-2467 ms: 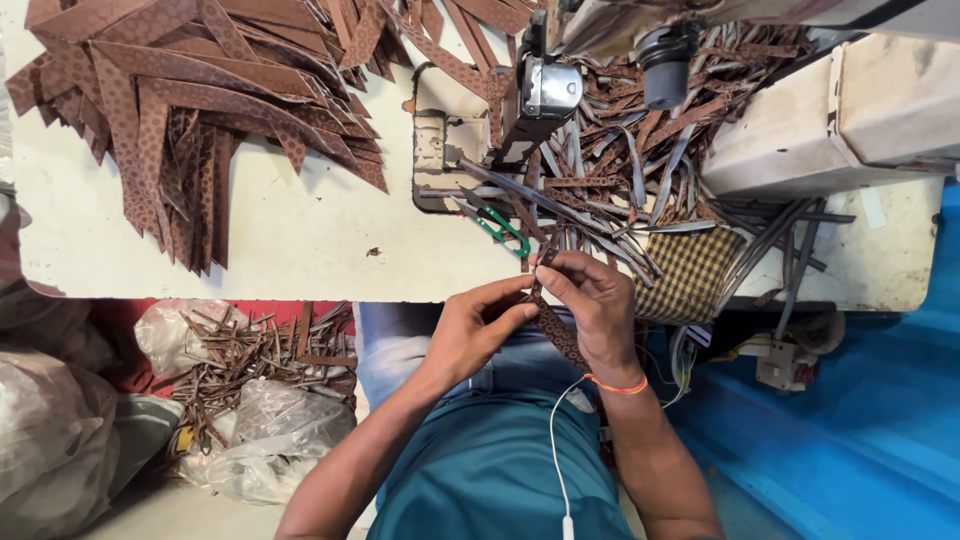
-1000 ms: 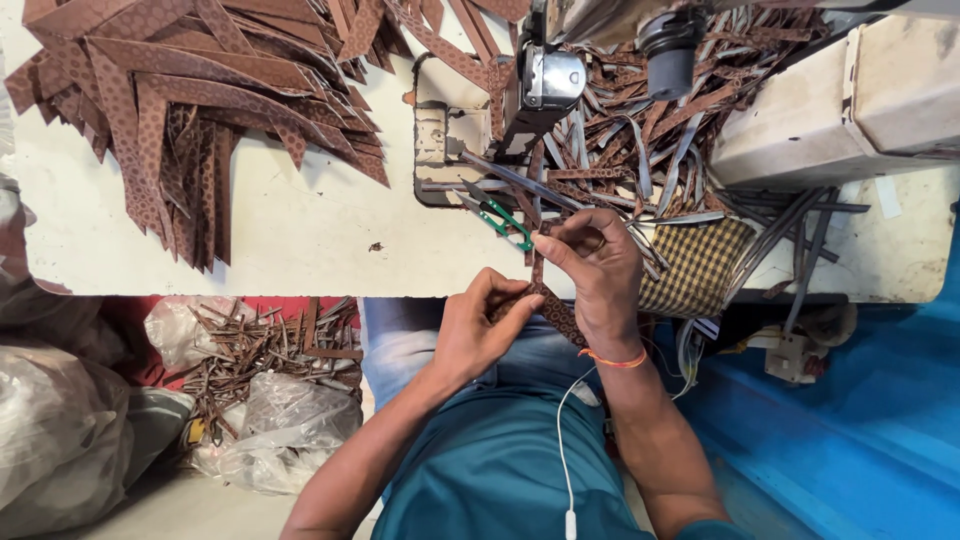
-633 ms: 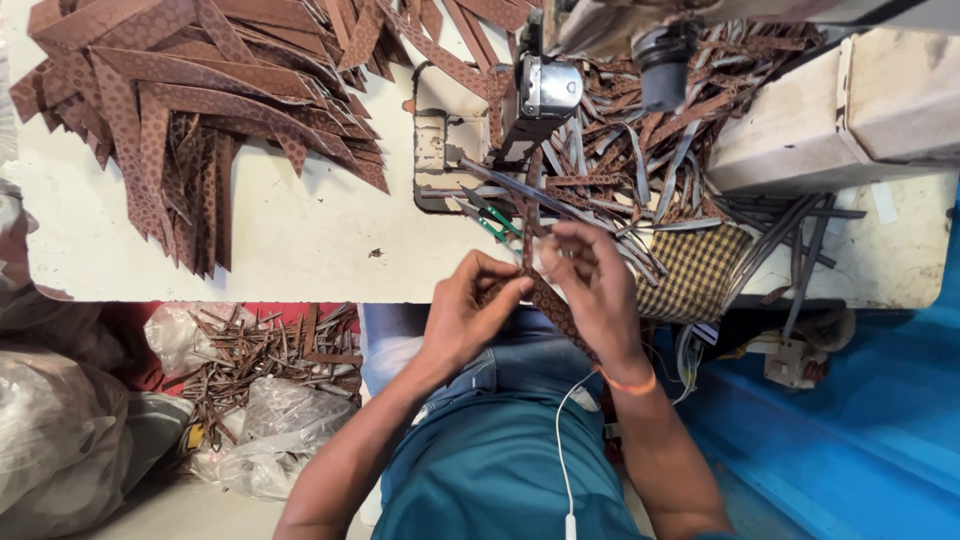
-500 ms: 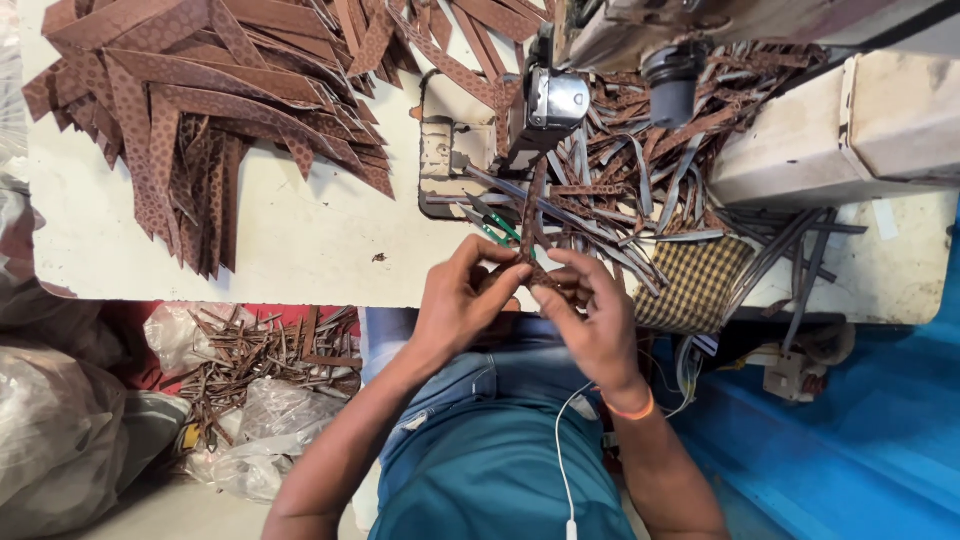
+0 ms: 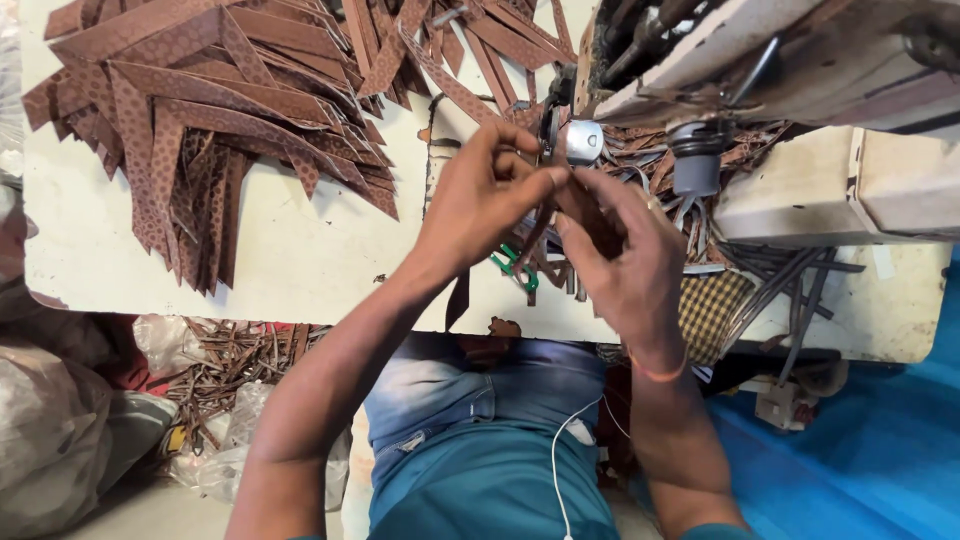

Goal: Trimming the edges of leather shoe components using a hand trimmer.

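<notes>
My left hand [image 5: 480, 205] and my right hand [image 5: 625, 255] are raised together over the white table [image 5: 300, 260], right below the sewing machine's needle area [image 5: 580, 140]. Both pinch the same narrow brown strap [image 5: 575, 200] between fingertips; a piece of it hangs down past the table edge [image 5: 458, 300]. Small green-handled snips [image 5: 515, 265] lie on the table just under my hands.
A big heap of brown patterned straps [image 5: 200, 130] covers the left and back of the table. The sewing machine body [image 5: 800, 70] stands at the right with dark strips [image 5: 770, 280] piled beneath it and a checked cloth [image 5: 710, 310]. Scrap-filled bags [image 5: 230, 400] lie on the floor.
Both hands have lifted from the table's front edge up to the machine's needle area, carrying the strap with them. The view has moved closer in.
</notes>
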